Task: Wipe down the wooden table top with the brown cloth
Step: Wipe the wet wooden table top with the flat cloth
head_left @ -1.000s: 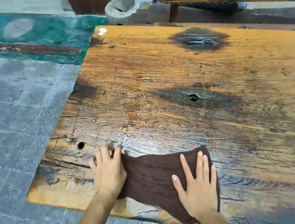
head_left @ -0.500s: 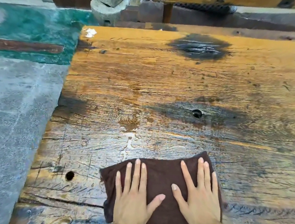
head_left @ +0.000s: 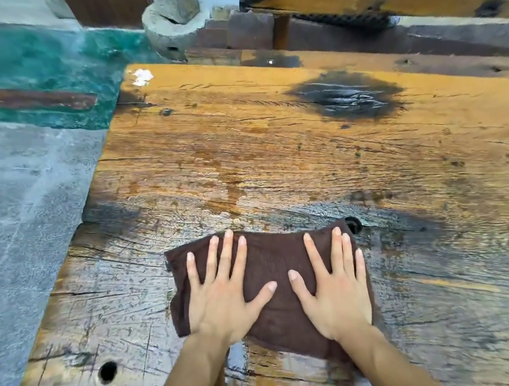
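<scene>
While both palms press flat, the left hand (head_left: 222,291) and right hand (head_left: 335,284) lie side by side on the brown cloth (head_left: 271,262), fingers straight and spread. Cloth sits on the near middle of the wooden table (head_left: 275,160), its far-right corner touching a dark hole (head_left: 354,224).

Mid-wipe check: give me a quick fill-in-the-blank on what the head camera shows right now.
1. The left hand and right hand both press flat on the brown ___.
2. One round hole peeks out at the far ___ corner of the cloth.
3. A second hole lies uncovered in the wooden table top, on the ___ hand's side.
Missing words: cloth; right; left.
</scene>
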